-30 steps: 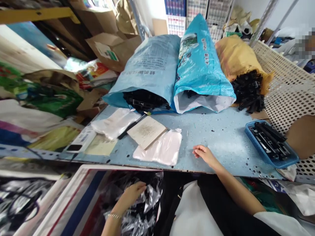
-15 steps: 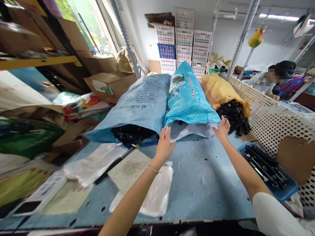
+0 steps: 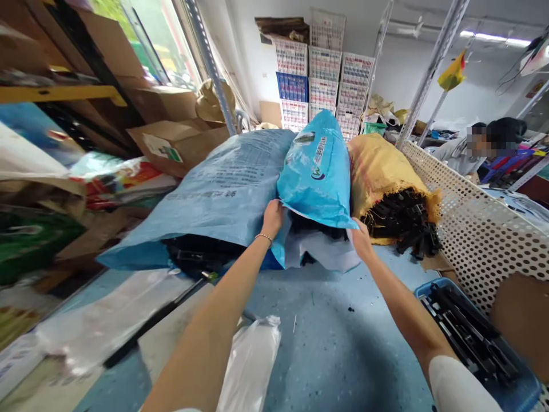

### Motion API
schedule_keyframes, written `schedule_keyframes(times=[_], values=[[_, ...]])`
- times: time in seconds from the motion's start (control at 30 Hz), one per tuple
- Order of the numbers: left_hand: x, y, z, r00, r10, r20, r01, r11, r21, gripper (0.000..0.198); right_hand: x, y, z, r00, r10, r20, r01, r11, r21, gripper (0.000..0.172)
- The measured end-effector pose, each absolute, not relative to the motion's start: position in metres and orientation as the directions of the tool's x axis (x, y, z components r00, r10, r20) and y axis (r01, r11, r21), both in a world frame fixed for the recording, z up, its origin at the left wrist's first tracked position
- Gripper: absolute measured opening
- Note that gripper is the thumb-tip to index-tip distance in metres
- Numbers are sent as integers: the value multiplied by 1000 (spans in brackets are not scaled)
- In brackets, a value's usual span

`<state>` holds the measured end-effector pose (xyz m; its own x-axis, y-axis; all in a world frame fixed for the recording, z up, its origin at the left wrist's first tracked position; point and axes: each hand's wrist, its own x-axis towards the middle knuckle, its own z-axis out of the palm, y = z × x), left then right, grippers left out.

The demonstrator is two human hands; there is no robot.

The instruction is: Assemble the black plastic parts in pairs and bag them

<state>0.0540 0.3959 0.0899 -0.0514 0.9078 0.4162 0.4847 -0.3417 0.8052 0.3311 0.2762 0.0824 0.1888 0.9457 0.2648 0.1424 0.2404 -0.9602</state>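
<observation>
Holding up the blue sack: left hand, right hand.

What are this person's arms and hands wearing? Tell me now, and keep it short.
Both hands are bare, with no gloves. The left hand has a thin bracelet around its wrist. The right hand has nothing on its wrist, and that arm comes out of a short white sleeve.
</observation>
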Motion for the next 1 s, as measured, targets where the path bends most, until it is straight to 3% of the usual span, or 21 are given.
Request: schedule_keyframes(times=[0.2,0.3,0.4,0.47,0.57,0.63,0.7,0.77,0.87,0.93,1.0], values=[[79,380,107,58,928,368,305,-367,879,23,380,249,89,378,885,273,190,214,-958,29],[94,363,113,153,926,344,265,-374,889,22,417,245,92,455,841,291,340,138,-930,27],[86,351,116,172,926,336,286,-374,882,24,426,231,88,398,865,305,501,73,-862,24],[72,343,114,150,920,363,395,-392,831,25,418,213,81,347,840,417,652,104,-751,26],[53,317,106,165,889,427,578,-438,689,18,392,175,62,224,694,684,855,198,-480,38],[45,287,96,167,854,493,624,-479,617,18,370,153,42,63,684,727,893,287,-347,35],[42,249,82,130,808,575,651,-507,565,39,350,142,19,-18,770,638,892,300,-337,34],[42,206,65,106,773,626,664,-523,534,54,338,143,-4,98,868,488,890,142,-433,44],[46,147,34,193,781,594,648,-556,520,53,336,151,-33,276,939,205,811,-113,-573,55],[53,116,15,296,800,523,626,-575,527,48,339,151,-46,249,963,104,780,-135,-611,48],[62,96,0,393,806,442,608,-588,533,41,340,142,-54,212,972,104,769,-101,-631,40]])
